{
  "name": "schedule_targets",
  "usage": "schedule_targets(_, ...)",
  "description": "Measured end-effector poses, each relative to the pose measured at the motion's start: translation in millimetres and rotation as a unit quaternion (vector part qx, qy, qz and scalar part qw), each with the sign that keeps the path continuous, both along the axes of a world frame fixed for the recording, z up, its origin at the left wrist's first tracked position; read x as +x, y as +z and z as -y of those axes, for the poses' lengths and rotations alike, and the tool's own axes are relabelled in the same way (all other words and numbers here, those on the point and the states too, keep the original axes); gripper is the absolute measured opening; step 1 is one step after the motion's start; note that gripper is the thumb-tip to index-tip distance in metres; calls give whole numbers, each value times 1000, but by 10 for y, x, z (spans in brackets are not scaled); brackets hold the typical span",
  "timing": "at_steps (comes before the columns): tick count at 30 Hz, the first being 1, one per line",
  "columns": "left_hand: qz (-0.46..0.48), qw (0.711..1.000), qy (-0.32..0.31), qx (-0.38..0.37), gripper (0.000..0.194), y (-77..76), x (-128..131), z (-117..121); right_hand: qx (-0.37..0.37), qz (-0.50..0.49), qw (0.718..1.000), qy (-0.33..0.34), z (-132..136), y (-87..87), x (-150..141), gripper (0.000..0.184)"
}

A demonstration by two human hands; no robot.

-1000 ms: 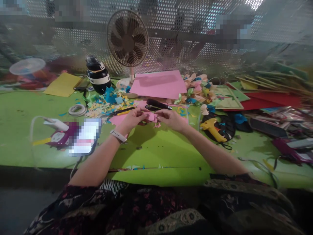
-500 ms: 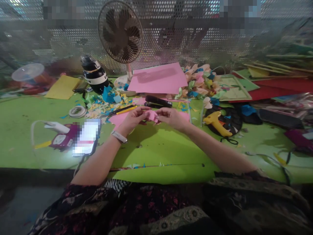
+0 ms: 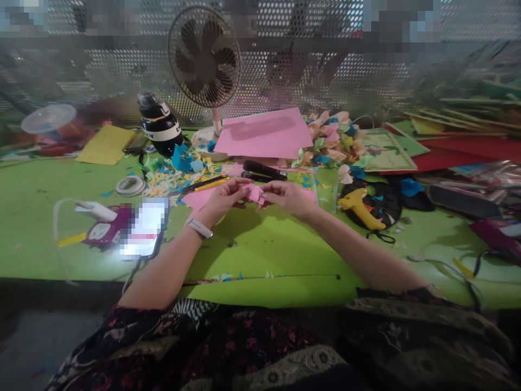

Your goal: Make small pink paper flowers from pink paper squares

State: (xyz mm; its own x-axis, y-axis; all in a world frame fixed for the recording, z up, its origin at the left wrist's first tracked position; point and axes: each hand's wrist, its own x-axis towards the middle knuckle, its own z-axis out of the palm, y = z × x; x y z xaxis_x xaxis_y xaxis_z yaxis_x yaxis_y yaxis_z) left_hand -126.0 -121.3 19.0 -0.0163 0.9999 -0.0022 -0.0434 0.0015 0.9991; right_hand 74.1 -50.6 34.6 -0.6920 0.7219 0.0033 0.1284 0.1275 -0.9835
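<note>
A small folded piece of pink paper [image 3: 255, 193] is pinched between my two hands above the green tabletop [image 3: 260, 250]. My left hand [image 3: 223, 198] is closed on its left side, thumb and fingertips together. On the other side my right hand [image 3: 285, 196] grips the paper with thumb and forefinger. Beneath and behind the hands lie pink sheets [image 3: 197, 200], partly covered by them. A black stapler [image 3: 264, 171] rests just past my fingers, and a yellow-and-black cutter [image 3: 211, 182] lies beyond my left hand. The exact folds in the paper are too small to make out.
A fan [image 3: 204, 57] and a black bottle [image 3: 158, 127] stand at the back beside a large pink sheet [image 3: 264, 133]. Paper flowers [image 3: 331, 136] are heaped to its right. A yellow glue gun [image 3: 364, 209] lies on a black tray. A lit phone [image 3: 144, 228] sits at left.
The pink paper has turned slightly between my fingertips, while both hands stay nearly in place. The camera view has shifted a little.
</note>
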Motion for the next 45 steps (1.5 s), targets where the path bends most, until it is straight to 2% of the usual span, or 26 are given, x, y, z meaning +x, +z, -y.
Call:
schedule_targets(11, -24, 999, -19, 12, 48, -4, 32, 21, 0, 15, 1000, 0, 14, -60, -26, 26)
schedule_targets(15, -33, 998, -17, 42, 48, -50, 56, -5, 19, 35, 999, 35, 20, -29, -21, 16)
schedule_targets(19, -27, 998, -23, 61, 51, -77, 77, -18, 7, 23, 998, 55, 24, -24, -14, 14)
schedule_targets(24, -26, 997, -40, 61, 51, -40, 82, 13, -59, 15, 996, 64, 16, -2, -4, 11)
schedule_targets(29, -19, 995, -73, 67, 58, -8, 104, 42, -165, 24, 985, 31, 16, 22, -10, 22)
schedule_targets(33, -20, 996, -61, 67, 57, -5, 127, 52, -190, 30, 981, 30, 53, 5, -39, 17)
schedule_targets(37, -17, 996, -75, 54, 58, 9, 129, 59, -163, 21, 984, 70, 50, 25, -14, 17)
schedule_targets(40, -10, 994, -91, 56, 56, 3, 123, 53, -119, 17, 989, 88, 5, 68, 36, 28)
schedule_targets(43, -6, 995, -85, 57, 60, -40, 109, 29, -69, 20, 995, 67, -46, 85, 70, 33)
schedule_targets(45, -16, 995, -79, 57, 63, -75, 97, 7, -38, 24, 998, 54, -65, 72, 76, 27)
